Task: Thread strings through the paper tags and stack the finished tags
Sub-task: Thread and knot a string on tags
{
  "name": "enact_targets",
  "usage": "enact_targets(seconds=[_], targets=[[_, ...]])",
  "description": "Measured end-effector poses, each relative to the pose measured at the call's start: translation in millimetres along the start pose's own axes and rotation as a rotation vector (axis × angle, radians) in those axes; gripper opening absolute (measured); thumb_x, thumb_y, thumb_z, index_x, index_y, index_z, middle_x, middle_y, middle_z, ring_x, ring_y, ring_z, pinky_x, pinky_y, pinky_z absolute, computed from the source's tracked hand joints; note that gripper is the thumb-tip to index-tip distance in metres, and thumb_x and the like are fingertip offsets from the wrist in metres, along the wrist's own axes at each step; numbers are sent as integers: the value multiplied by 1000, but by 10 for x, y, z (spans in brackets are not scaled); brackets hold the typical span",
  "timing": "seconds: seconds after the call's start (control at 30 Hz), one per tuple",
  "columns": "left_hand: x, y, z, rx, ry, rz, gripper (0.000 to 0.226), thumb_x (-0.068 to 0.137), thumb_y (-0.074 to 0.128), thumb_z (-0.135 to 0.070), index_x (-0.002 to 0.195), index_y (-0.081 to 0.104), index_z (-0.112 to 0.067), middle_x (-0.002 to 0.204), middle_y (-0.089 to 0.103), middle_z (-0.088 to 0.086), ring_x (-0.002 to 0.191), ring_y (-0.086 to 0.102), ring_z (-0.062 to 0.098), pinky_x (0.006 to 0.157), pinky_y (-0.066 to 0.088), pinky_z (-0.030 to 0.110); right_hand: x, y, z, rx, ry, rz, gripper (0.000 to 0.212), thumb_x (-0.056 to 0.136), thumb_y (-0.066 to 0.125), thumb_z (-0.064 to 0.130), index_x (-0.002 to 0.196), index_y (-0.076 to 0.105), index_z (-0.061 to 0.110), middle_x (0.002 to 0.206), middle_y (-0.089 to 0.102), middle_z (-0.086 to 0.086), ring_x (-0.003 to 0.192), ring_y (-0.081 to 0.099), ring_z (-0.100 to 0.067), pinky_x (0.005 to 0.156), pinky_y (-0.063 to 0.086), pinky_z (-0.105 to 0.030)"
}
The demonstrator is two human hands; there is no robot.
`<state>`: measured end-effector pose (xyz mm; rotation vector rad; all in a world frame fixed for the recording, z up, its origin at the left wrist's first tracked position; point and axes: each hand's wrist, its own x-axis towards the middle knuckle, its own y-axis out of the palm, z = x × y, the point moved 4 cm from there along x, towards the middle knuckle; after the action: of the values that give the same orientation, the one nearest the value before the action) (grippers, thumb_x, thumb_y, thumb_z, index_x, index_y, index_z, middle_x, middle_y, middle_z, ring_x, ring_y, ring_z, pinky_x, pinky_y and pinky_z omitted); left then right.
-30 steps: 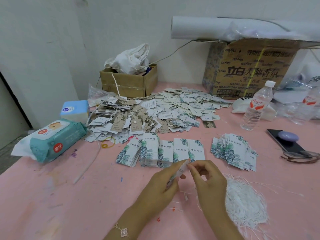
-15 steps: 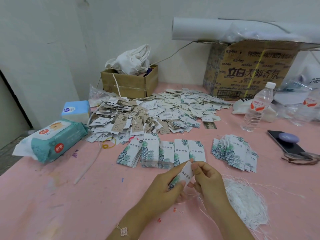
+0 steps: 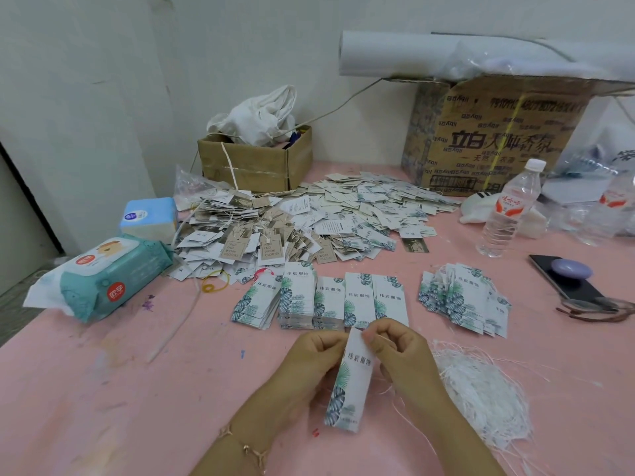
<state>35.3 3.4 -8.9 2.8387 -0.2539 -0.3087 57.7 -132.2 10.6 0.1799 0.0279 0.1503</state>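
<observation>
So both hands were together, left hand (image 3: pixel 318 352) and right hand (image 3: pixel 398 348) pinching one tag (image 3: pixel 352 383) up top, string pile (image 3: pixel 481 389) beside.

A pale pink desk (image 3: pixel 103 389), scuffed and flecked with paint, fills the lower frame and meets a plain white wall (image 3: pixel 103 80) across the top, while at far left a dark slanting strip (image 3: pixel 31 201) runs down to grey floor (image 3: pixel 10 310), all softly, evenly lit.
</observation>
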Motion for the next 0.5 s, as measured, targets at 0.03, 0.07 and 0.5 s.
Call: enact_targets(seconds=[0.03,0.07,0.5], targets=[[0,-1,-5,-13,-1,-14,56,66,80,-53,104,75,-14,117,54,44,94,47,38,82,32,43,7,5,-14,-13,5,3,7,73,72,13,69,67,10,65,65,-3,56,58,-9,44,42,-16],[0,-9,-16,-16,-7,-26,61,60,82,-57,103,75,-13,117,53,45,94,46,39,82,31,42,11,7,-21,-21,9,5,7,72,73,13,67,68,13,66,66,-4,58,59,-11,45,42,-17],[22,-239,-270,-319,177,-280,13,93,54,-2,83,61,-7,87,72,12,76,68,17,74,55,29,6,-134,38,-18,-19,-130,17,98,49,11,98,66,11,46,30,8,40,19,-6,37,17,-17]])
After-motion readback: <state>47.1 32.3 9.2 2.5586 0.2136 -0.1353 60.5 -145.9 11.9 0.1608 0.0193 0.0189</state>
